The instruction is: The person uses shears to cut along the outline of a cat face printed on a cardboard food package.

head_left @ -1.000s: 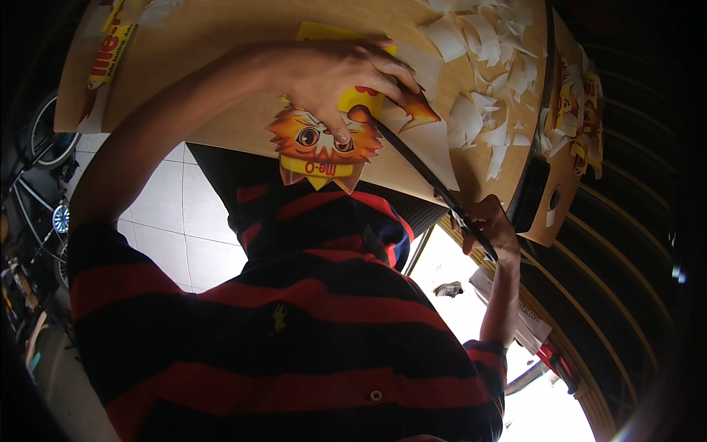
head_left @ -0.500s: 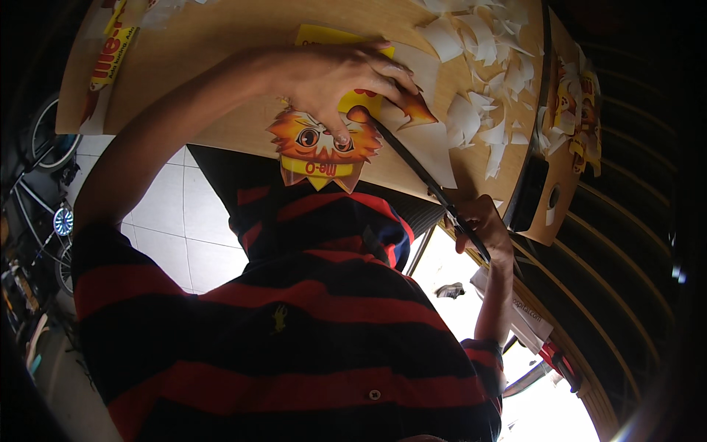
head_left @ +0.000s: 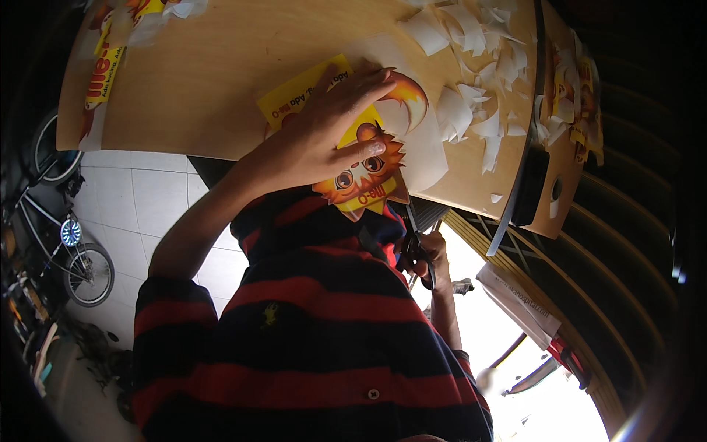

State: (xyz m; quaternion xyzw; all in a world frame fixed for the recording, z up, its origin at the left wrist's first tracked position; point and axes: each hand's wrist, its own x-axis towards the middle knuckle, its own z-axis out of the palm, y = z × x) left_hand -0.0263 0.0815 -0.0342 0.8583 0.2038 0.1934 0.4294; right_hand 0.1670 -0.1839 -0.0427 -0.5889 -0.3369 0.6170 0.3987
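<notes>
A printed paper cutout of an orange cat's head [head_left: 362,181] on a yellow panel lies at the table's near edge, its lower tip hanging over my striped shirt. My left hand [head_left: 324,132] holds it, thumb on the face and fingers spread across the yellow part. An orange tail [head_left: 410,94] shows past the fingertips, with pale uncut paper [head_left: 427,151] around it. Below the edge, my right hand [head_left: 431,258] grips black-handled scissors [head_left: 417,250]. Their blades point up beside the cutout; whether they touch the paper I cannot tell.
White paper scraps [head_left: 490,96] litter the right side of the wooden table [head_left: 199,81]. More printed cutouts lie at the far left [head_left: 103,81] and in a pile on the right [head_left: 578,118]. A bicycle [head_left: 88,274] stands on the tiled floor at left.
The cutout has turned and shifted right and nearer to me, my left hand moving with it. My right hand has drawn the scissors down and left, away from the paper by the tail.
</notes>
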